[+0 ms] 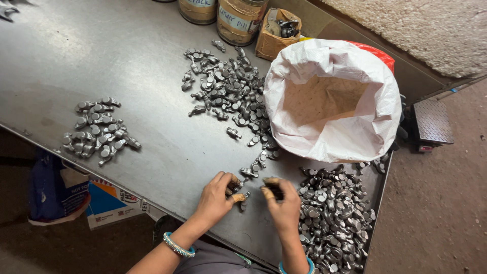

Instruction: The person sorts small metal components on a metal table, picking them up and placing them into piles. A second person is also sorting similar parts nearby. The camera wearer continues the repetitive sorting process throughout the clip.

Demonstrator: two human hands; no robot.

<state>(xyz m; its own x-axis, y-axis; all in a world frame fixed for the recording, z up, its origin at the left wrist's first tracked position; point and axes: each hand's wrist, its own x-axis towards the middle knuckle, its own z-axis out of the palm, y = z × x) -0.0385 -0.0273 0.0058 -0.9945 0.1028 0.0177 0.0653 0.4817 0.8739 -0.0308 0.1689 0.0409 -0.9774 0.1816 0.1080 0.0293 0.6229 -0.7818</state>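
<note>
My left hand (217,195) rests at the near edge of a steel table (101,56), fingers closed around a small grey metal part (242,199). My right hand (282,204) is close beside it, fingertips pinching another dark metal part (274,189). Both wear taped fingertips and bangles at the wrist. A large heap of similar metal parts (332,208) lies just right of my right hand. Another spread of parts (228,91) lies farther back in the middle. A smaller group of parts (99,131) lies at the left.
A white sack (329,132) with its mouth rolled open stands on the table's right side. Two labelled tins (238,18) and a small cardboard box (276,33) of parts stand at the back. A weighing scale (431,124) sits on the floor to the right.
</note>
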